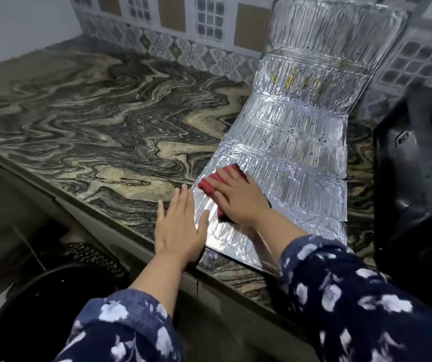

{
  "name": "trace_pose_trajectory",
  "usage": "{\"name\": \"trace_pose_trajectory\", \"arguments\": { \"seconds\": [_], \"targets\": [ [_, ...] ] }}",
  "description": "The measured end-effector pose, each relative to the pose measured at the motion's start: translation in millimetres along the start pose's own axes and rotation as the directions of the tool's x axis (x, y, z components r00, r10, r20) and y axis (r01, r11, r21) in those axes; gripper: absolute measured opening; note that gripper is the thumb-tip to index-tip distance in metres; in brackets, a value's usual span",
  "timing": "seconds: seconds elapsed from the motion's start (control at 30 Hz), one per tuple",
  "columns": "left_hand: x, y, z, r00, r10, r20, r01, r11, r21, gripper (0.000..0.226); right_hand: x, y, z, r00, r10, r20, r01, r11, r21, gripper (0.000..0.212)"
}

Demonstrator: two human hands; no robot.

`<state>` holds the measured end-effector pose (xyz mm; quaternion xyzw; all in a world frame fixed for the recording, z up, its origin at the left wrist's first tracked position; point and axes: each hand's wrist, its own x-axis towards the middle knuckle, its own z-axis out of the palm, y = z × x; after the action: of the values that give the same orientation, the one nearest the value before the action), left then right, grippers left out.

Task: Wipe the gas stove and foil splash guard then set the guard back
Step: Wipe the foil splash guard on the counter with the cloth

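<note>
The foil splash guard lies unfolded on the marbled countertop, its far panels bent up against the tiled wall, with yellow stains on an upper panel. My right hand presses a red cloth flat onto the guard's near left part. My left hand rests flat with fingers spread on the guard's near left edge and the counter beside it. The black gas stove sits at the right edge of the view, only partly visible.
The marbled countertop stretches to the left and back to a patterned tile wall. Below the counter's front edge, at lower left, stands a dark round container.
</note>
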<state>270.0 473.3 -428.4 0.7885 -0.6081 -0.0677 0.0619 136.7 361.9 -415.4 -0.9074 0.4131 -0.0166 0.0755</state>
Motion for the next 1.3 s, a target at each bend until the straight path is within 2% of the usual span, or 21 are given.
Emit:
{"name": "trace_pose_trajectory", "arguments": {
  "seconds": [0.13, 0.3, 0.47, 0.53, 0.6, 0.7, 0.93, 1.13, 1.3],
  "targets": [
    [1.0, -0.7, -1.8, 0.999, -0.002, 0.038, 0.002, 1.0, 0.001, 0.076, 26.5, 10.3, -1.0, 0.99, 0.129, 0.057, -0.128, 0.992, -0.012, 0.05],
    [18.4, 8.0, -11.1, 0.998, -0.016, 0.058, 0.015, 1.0, 0.015, 0.067, 12.0, 16.0, -9.4, 0.999, 0.033, 0.026, -0.035, 0.998, 0.056, 0.05],
    [72.3, 33.9, -14.7, 0.996, 0.044, 0.072, -0.033, 0.989, -0.146, 0.06, 24.5, 31.8, -9.1, 0.997, -0.068, 0.028, 0.07, 0.995, -0.066, 0.066],
    [86.0, 43.3, -10.4, 0.998, 0.02, 0.054, -0.009, 0.98, -0.199, 0.059, 37.0, 43.0, -6.7, 1.0, -0.023, 0.003, 0.023, 0.999, -0.046, 0.056],
    [92.7, 47.8, -4.5, 0.999, 0.007, 0.033, -0.002, 0.988, -0.157, 0.061, 51.4, 58.4, -6.6, 1.0, 0.03, -0.008, -0.03, 0.999, -0.035, 0.048],
    [97.5, 47.9, 3.8, 1.0, 0.009, 0.02, -0.009, 0.999, -0.04, 0.066, 75.2, 82.9, -9.8, 0.997, 0.079, -0.001, -0.079, 0.996, -0.039, 0.049],
    [100.4, 48.8, 7.6, 1.0, -0.004, 0.002, 0.004, 1.0, 0.012, 0.072, 124.5, 115.0, -15.3, 0.981, 0.196, -0.007, -0.196, 0.98, -0.044, 0.052],
    [94.1, 44.6, 6.5, 1.0, 0.018, 0.023, -0.019, 1.0, 0.013, 0.07, 114.0, 110.2, -18.0, 0.982, 0.185, 0.034, -0.184, 0.983, -0.023, 0.051],
    [53.2, 26.5, 0.2, 0.999, 0.039, 0.027, -0.039, 0.999, 0.009, 0.068, 73.1, 80.4, -12.1, 0.984, 0.171, 0.044, -0.17, 0.985, -0.015, 0.052]
  ]
}}
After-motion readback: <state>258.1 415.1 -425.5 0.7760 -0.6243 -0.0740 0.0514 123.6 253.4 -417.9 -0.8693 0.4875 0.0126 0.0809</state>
